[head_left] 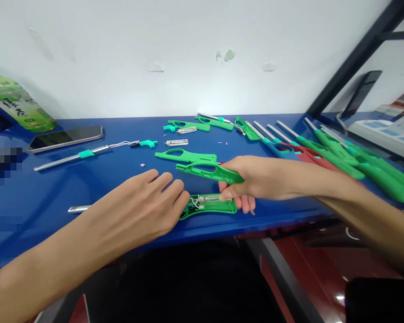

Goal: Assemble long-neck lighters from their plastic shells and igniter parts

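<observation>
Near the table's front edge lies an open green lighter casing (227, 206) with a clear fuel tank (210, 198) and white wires inside. My left hand (155, 202) is over the casing's left end, fingers curled and pressed together; its fingertips are hidden. A metal tube (79, 209) sticks out to the left beneath that hand. My right hand (237, 186) holds a second green casing half (208, 172) raised above the open one, its thumb by the tank's right end. Another green half (185, 155) lies just behind.
Several assembled lighters (333, 152) lie at right. Loose casing halves (215, 123) and a clear tank (177, 142) are at the back. At left are a tube with wires (70, 158), a phone (65, 138) and a green bottle (18, 101).
</observation>
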### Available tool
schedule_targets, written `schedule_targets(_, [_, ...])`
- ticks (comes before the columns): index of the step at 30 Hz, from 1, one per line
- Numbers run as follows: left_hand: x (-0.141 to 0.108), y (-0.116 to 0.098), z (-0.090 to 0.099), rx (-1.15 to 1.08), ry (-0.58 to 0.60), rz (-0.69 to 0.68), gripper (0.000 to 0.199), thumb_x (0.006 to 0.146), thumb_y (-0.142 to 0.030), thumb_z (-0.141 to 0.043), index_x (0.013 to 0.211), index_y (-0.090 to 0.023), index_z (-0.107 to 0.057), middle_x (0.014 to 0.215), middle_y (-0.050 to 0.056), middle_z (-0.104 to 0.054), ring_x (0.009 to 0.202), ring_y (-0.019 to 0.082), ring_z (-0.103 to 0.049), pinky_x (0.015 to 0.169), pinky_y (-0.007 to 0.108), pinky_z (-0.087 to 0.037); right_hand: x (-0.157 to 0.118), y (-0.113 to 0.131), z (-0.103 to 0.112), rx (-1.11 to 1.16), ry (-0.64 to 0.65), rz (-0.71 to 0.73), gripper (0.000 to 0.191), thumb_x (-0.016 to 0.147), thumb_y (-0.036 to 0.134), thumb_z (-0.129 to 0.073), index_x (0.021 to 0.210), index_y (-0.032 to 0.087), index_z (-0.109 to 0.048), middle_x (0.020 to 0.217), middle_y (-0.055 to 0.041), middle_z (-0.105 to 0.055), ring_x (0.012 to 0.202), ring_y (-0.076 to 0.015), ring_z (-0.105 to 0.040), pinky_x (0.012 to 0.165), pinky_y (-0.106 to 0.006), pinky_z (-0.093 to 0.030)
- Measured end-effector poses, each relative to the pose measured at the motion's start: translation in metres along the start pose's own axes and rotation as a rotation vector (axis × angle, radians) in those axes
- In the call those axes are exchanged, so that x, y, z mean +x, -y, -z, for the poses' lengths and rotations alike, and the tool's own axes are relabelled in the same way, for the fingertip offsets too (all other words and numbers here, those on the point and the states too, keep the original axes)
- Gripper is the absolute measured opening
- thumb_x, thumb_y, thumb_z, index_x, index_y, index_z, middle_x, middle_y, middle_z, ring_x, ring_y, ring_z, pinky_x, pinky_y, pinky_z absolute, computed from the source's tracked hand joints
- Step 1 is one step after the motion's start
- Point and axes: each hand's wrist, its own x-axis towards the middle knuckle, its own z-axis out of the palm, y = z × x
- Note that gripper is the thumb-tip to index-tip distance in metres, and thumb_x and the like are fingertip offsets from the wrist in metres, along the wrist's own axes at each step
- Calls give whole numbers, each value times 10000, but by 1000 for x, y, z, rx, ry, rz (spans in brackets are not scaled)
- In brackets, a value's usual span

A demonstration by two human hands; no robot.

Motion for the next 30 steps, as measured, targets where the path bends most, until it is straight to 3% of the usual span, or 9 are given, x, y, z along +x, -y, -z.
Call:
schedule_targets(17, [1, -11, 12, 72, 142, 20, 288, 864, 49, -506, 838, -207, -636, 752, 43, -512, 652, 258, -519, 564, 382, -378, 2, -1, 1, -18, 15, -4, 382, 861, 510, -818, 874, 207, -587, 655, 30, -681, 592, -160, -694, 545, -273, -586])
schedule_targets(24, [-1, -14, 23, -31, 11, 90, 326, 826, 77, -466, 752, -187, -644, 666, 57, -557, 610, 255, -570, 516, 378, -414, -1, -1, -1, 40, -1, 12, 383, 861, 504, -821, 874, 192, -599, 643, 23, -682, 590, -159, -697, 554, -272, -598])
schedule_targets(30, [-21, -27, 15, -342, -40, 316, 345, 970, 23, -384, 959, -159, -677, 863, 89, -629, 806, 262, -593, 652, 398, -463, -6, -2, -6, 18, -55, 6, 389, 877, 533, -789, 884, 191, -604, 689, 4, -691, 634, -177, -714, 585, -293, -606])
